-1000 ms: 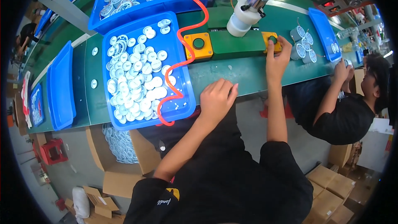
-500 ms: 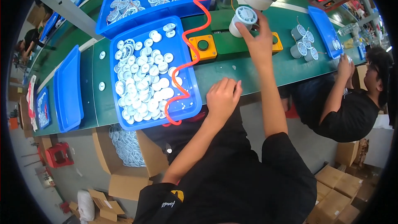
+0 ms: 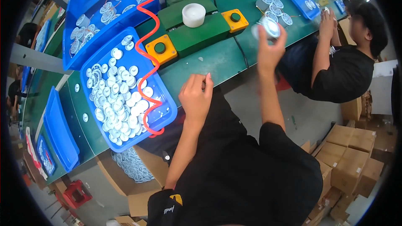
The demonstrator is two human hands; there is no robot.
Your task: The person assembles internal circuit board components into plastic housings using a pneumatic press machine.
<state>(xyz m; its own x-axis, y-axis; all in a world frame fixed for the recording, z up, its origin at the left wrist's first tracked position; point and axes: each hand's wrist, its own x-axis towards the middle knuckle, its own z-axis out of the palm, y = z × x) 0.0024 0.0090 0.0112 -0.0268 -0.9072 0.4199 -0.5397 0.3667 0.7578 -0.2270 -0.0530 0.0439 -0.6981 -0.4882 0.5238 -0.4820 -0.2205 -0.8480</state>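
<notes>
The white round part (image 3: 271,28) is in the right hand (image 3: 269,50), gripped between the thumb on its left and the fingers on its right, a hold that seems meant to keep its flat face uncovered; blur hides finer detail. Just beyond the grip, a cluster of similar wired parts (image 3: 277,3) stands on the green bench (image 3: 217,65), grouped closely, perhaps to save room; whether the held part touches the nearest one cannot be told. To the left of the grip, a white round holder (image 3: 194,14) sits bare on the green press base (image 3: 197,35), its round shape probably suited to seating such a part. Orange button boxes flank that base, the right box (image 3: 240,24) closer to the grip and the left box (image 3: 167,53) farther off, likely spaced for two hands. Farther left, the left hand (image 3: 196,94) is loosely curled by the bench's near edge; whether its hidden palm holds anything cannot be told. Beyond it, leftmost of these, a blue tray (image 3: 168,115) keeps loose white discs (image 3: 119,100) together, presumably within easy reach.
</notes>
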